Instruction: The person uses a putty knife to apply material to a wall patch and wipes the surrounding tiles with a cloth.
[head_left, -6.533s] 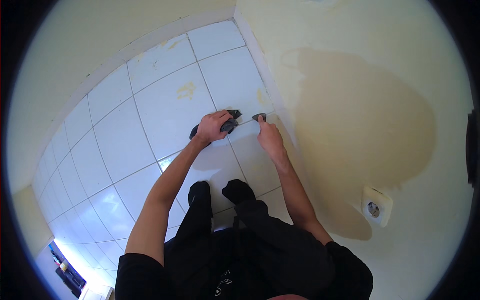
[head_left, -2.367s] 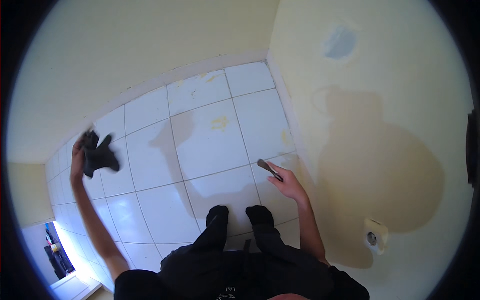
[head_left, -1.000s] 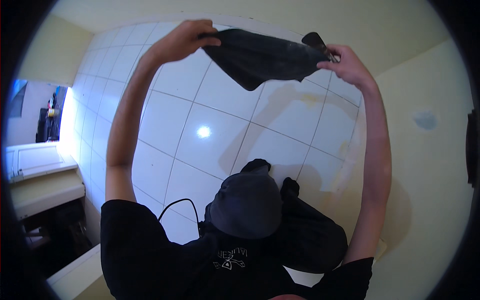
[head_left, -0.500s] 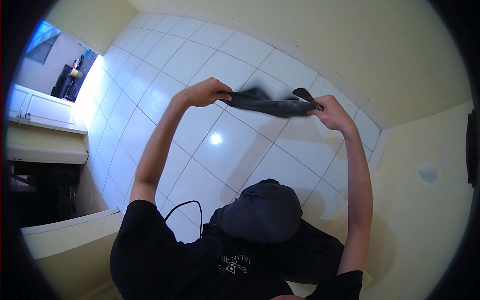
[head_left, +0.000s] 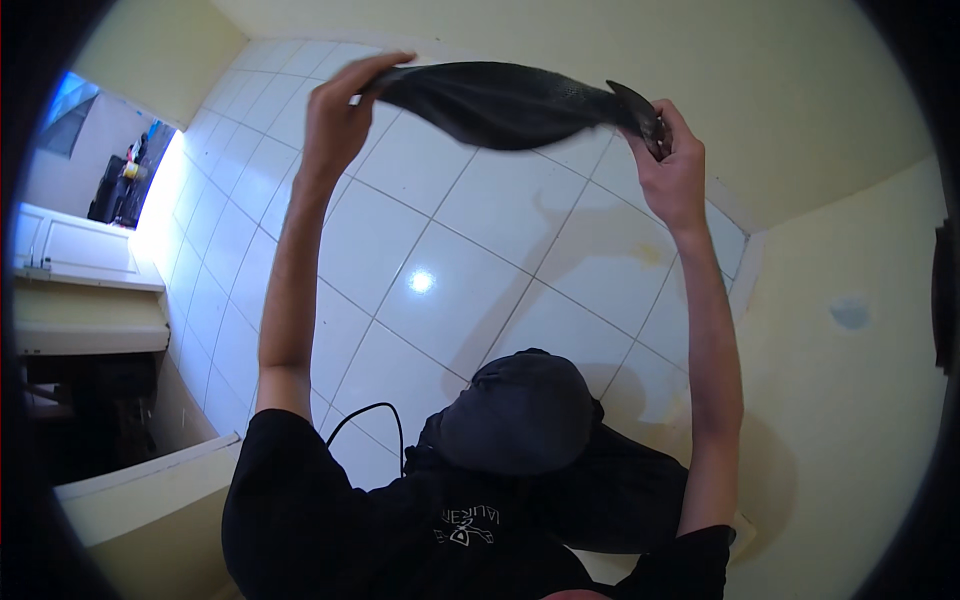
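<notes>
A dark grey-black cloth is stretched between my raised hands above the tiled floor, its middle sagging. A mesh-like texture shows toward its right part. My left hand holds the cloth's left end, its fingers long and the thumb side against the fabric. My right hand is closed at the other end. A dark, curved, flat piece sticks up from beside the right fingers; whether it is joined to the cloth I cannot tell.
White floor tiles lie below, with pale yellow walls ahead and right. A dark grey rounded form is close to my body, beside a thin black cable. At left are a white panel door and a dark opening.
Both hands have risen and moved farther ahead with the cloth. The left hand has also shifted left, and the cloth looks wider spread.
</notes>
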